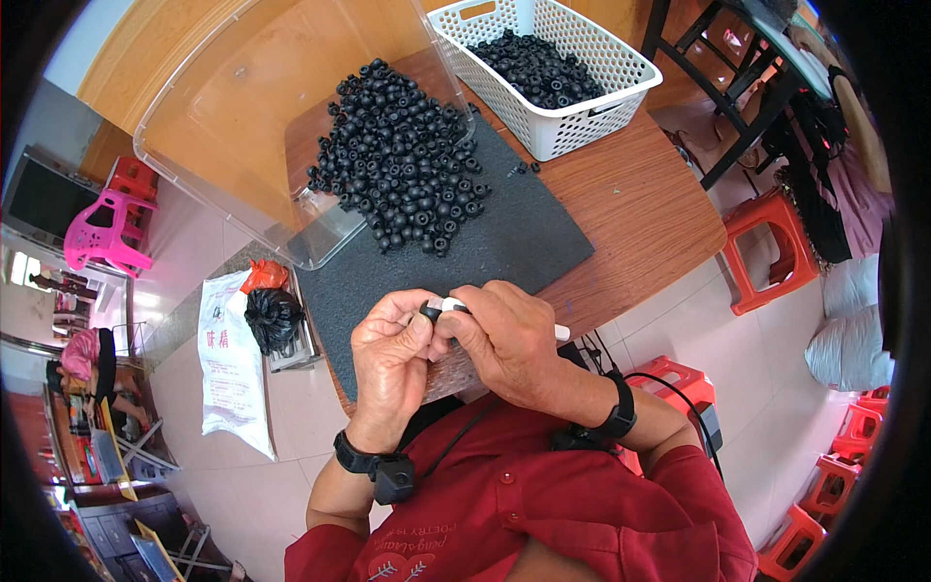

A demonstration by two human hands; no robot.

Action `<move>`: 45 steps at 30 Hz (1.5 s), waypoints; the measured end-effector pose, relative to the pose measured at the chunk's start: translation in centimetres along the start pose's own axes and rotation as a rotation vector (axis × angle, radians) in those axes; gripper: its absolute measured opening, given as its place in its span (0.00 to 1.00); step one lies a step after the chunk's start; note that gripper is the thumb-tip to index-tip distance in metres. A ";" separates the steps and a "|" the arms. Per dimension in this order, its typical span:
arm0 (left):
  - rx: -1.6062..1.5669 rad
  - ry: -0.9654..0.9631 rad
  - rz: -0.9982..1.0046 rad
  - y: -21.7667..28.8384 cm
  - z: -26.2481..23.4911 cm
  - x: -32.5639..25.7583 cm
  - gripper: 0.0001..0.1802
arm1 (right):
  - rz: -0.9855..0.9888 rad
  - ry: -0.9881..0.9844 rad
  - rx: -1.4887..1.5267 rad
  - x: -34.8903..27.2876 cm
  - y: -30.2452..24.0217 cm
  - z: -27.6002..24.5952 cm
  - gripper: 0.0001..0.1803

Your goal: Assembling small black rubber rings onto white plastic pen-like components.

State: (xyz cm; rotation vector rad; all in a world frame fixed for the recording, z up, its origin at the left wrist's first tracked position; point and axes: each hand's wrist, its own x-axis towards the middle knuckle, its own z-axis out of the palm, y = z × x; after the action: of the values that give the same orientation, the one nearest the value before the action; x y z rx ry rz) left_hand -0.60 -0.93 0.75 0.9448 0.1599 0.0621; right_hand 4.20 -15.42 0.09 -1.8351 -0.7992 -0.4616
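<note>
My left hand [386,347] pinches a small round black piece [431,310] between thumb and fingers, near the table's front edge. In my right hand [512,335] is a slim white stick-like tool [561,333], its back end showing past the palm. The tool's white front end meets the black piece, though the fingers hide how they join. Beyond my hands, a heap of similar hollow black pieces [398,160] spills from a tipped clear plastic bin [208,175] onto a dark grey mat [524,228].
A white perforated basket [548,136] with more black pieces stands at the table's far right. The brown wooden table [650,209] has red stools [776,247] to its right. Left of it lie a white printed sack [233,369] and a black plastic bag [273,318]. Another person [858,184] is at far right.
</note>
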 end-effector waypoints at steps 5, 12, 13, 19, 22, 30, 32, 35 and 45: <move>0.085 0.037 0.073 0.0 0.4 0.0 0.13 | -0.057 0.055 -0.051 0.2 0.1 0.3 0.10; 0.119 0.074 0.119 -0.2 1.0 -0.2 0.12 | -0.157 0.110 -0.167 0.2 0.5 0.4 0.12; 0.119 0.074 0.118 -0.3 1.1 -0.2 0.12 | -0.174 0.117 -0.188 0.2 0.5 0.4 0.12; 0.092 0.097 0.078 -0.5 1.1 -0.2 0.11 | -0.224 0.032 -0.226 -0.2 0.8 0.2 0.13; -0.002 0.086 0.020 -0.6 1.1 -0.1 0.11 | -0.181 0.042 -0.167 0.0 0.7 0.1 0.10; -0.054 0.034 0.026 -0.7 0.8 0.4 0.12 | 0.108 0.065 0.181 0.2 1.0 0.2 0.07; -0.044 0.044 0.025 -0.6 0.6 0.3 0.12 | 0.134 0.064 0.198 0.3 0.7 -0.1 0.07; -0.034 0.050 0.035 -0.5 0.6 0.4 0.12 | 0.199 0.025 0.259 0.5 0.3 -0.1 0.07; 0.004 0.002 0.029 -0.5 0.7 1.1 0.13 | 0.422 -0.055 0.433 1.0 0.3 -0.6 0.09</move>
State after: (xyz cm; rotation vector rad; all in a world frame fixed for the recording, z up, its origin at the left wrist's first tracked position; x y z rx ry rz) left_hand 0.61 -1.63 0.65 0.9514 0.1481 0.0889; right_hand 5.17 -15.70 0.76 -1.5532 -0.4787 0.0349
